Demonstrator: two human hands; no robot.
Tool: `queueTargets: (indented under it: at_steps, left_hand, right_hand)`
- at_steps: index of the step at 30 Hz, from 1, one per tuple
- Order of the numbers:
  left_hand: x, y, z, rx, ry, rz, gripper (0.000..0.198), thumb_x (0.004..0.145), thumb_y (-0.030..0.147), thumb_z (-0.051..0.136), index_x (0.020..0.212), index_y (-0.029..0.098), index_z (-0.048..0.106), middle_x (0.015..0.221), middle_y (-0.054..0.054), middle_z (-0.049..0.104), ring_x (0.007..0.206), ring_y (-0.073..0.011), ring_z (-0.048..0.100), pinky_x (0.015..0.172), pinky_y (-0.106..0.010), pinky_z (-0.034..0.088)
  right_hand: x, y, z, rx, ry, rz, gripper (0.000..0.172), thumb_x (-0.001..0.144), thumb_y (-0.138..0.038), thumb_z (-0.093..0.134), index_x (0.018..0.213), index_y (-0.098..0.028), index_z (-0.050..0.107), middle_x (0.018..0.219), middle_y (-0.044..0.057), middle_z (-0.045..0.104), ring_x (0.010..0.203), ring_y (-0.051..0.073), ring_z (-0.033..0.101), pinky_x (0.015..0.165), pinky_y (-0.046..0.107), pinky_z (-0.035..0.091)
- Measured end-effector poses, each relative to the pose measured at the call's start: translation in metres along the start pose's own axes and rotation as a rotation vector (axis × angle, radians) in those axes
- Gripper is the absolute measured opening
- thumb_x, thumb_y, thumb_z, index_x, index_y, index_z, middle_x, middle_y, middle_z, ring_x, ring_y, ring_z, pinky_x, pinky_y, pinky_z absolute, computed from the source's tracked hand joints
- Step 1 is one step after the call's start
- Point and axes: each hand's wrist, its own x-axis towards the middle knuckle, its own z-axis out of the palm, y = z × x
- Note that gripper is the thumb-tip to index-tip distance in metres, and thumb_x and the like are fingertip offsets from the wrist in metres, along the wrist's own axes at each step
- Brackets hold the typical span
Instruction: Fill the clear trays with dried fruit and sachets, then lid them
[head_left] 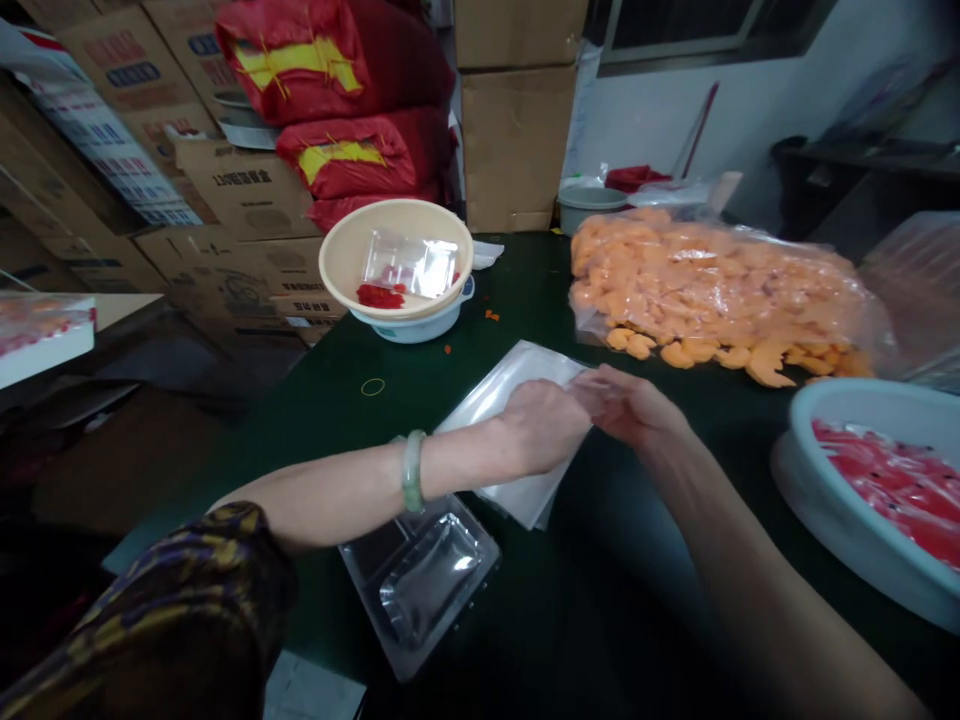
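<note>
Over a stack of clear plastic bags point(487, 385), both hands meet at the upper right end. My left hand point(544, 425), with a pale green bangle point(412, 470) at its wrist, is closed with its back towards me, and its fingertips are hidden. Thin clear film shows between it and my right hand point(630, 400), whose fingers are pinched on that film, slightly blurred. Below my left forearm lies a clear plastic tray point(431, 590) with compartments, partly covered by the arm.
A cream basin point(330, 265) stands at the back, holding a clear container and red pieces. Behind right lies a big bag of orange pieces point(720, 290). A pale blue basin point(806, 450) with red packets stands at right. Boxes point(517, 150) and red sacks point(360, 150) line the back.
</note>
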Motion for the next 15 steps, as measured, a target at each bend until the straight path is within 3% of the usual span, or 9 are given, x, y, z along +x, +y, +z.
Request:
queueTargets:
  at_steps: [1,4,6,8,9,11,13,15]
  left_hand:
    - [-0.003,0.001,-0.002,-0.033,-0.063,0.005,0.018,0.079,0.02,0.05,0.072,0.011,0.065,0.07,-0.012,0.063,0.073,-0.023,0.061,0.059,-0.03,0.045]
    - [-0.017,-0.003,-0.016,-0.186,-0.177,0.022,0.044,0.078,0.055,0.048,0.079,0.014,0.063,0.067,-0.007,0.062,0.066,-0.0216,0.06,0.058,-0.032,0.044]
    - [-0.031,-0.009,-0.025,-0.252,-0.103,-0.01,0.05,0.079,0.06,0.042,0.085,0.015,0.062,0.068,-0.005,0.061,0.065,-0.0202,0.059,0.06,-0.031,0.043]
    - [-0.043,-0.015,-0.029,-0.285,0.045,-0.075,0.044,0.085,0.053,0.039,0.091,0.015,0.061,0.073,-0.006,0.062,0.067,-0.0187,0.059,0.061,-0.03,0.042]
    - [-0.047,-0.019,-0.028,-0.294,0.1,-0.101,0.041,0.086,0.049,0.039,0.093,0.015,0.061,0.077,-0.007,0.063,0.069,-0.0183,0.059,0.062,-0.029,0.042]
    - [-0.051,-0.026,-0.02,-0.289,0.142,-0.098,0.034,0.085,0.043,0.045,0.097,0.015,0.061,0.084,-0.008,0.063,0.075,-0.0192,0.059,0.066,-0.029,0.042]
    - [-0.049,-0.035,-0.006,-0.268,0.076,-0.065,0.026,0.083,0.037,0.051,0.096,0.018,0.063,0.089,-0.009,0.063,0.083,-0.0214,0.058,0.07,-0.031,0.042]
    - [-0.043,-0.045,0.013,-0.245,-0.045,-0.05,0.019,0.079,0.033,0.057,0.089,0.019,0.065,0.087,-0.008,0.064,0.088,-0.0231,0.057,0.074,-0.032,0.041]
  right_hand:
    - [0.004,0.002,-0.005,-0.004,-0.02,-0.027,0.004,0.076,-0.014,0.055,0.073,-0.016,0.057,0.067,0.004,0.064,0.06,0.015,0.06,0.054,0.026,0.048]
    - [0.013,0.003,-0.013,-0.025,-0.166,-0.142,0.016,0.066,-0.008,0.064,0.079,-0.016,0.061,0.073,0.002,0.066,0.061,0.012,0.06,0.054,0.022,0.048]
    - [0.021,0.0,-0.01,-0.033,-0.282,-0.215,0.019,0.063,-0.011,0.068,0.081,-0.017,0.063,0.072,0.0,0.065,0.06,0.01,0.058,0.054,0.02,0.047]
    - [0.029,-0.003,-0.004,-0.092,-0.337,-0.284,0.019,0.064,-0.015,0.067,0.082,-0.018,0.063,0.072,-0.001,0.064,0.06,0.009,0.057,0.055,0.019,0.046]
    - [0.033,-0.003,0.0,-0.196,-0.3,-0.3,0.016,0.066,-0.016,0.065,0.081,-0.018,0.062,0.073,0.0,0.064,0.06,0.009,0.057,0.055,0.02,0.046]
    - [0.04,0.001,0.007,-0.503,-0.088,-0.303,0.006,0.071,-0.017,0.06,0.077,-0.016,0.06,0.073,0.003,0.063,0.061,0.012,0.058,0.054,0.023,0.046]
    - [0.046,0.008,0.01,-0.775,0.178,-0.295,0.002,0.071,-0.014,0.056,0.071,-0.015,0.057,0.071,0.007,0.063,0.066,0.018,0.06,0.056,0.026,0.047]
    - [0.05,0.015,0.008,-0.896,0.346,-0.325,0.004,0.069,-0.011,0.056,0.069,-0.015,0.057,0.075,0.01,0.063,0.077,0.024,0.061,0.062,0.031,0.047]
